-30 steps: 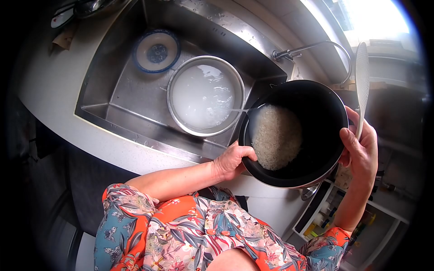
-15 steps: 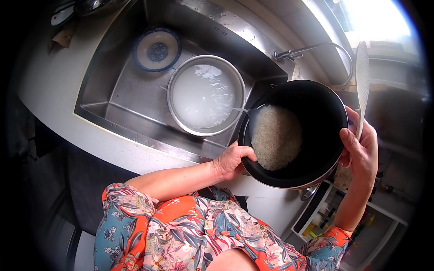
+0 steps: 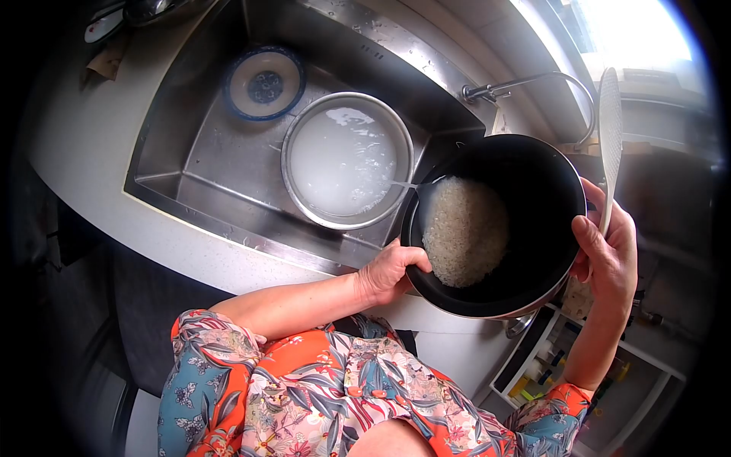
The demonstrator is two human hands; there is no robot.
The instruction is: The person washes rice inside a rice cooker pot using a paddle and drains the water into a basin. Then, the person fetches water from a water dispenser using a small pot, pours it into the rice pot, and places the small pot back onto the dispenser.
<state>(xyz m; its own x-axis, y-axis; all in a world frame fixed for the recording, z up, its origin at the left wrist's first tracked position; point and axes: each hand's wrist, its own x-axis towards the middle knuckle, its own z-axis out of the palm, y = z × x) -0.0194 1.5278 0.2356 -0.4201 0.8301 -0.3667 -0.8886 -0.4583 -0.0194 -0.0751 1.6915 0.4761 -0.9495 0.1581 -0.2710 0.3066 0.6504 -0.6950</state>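
Note:
Both my hands hold a black rice cooker pot (image 3: 537, 221), tilted left toward the sink. Wet white rice (image 3: 466, 232) has gathered on its lower left side. My left hand (image 3: 390, 273) grips the near left rim, thumb inside the edge. My right hand (image 3: 611, 244) grips the right rim and also clasps a white rice paddle (image 3: 611, 137), which stands up past the pot. A thin stream of cloudy water runs from the pot's lip into a round metal basin (image 3: 289, 171), which holds cloudy whitish water (image 3: 335, 164).
The basin stands in a stainless steel sink (image 3: 221, 164). Behind it to the left lies a blue-rimmed bowl (image 3: 265, 84). A thin curved faucet (image 3: 548, 75) is at the back right. White counter (image 3: 84, 145) borders the sink, and an open drawer (image 3: 548, 358) sits at lower right.
The pot and both hands stay almost still. Cloudy water keeps trickling from the lip into the basin, and the ripples there have shifted.

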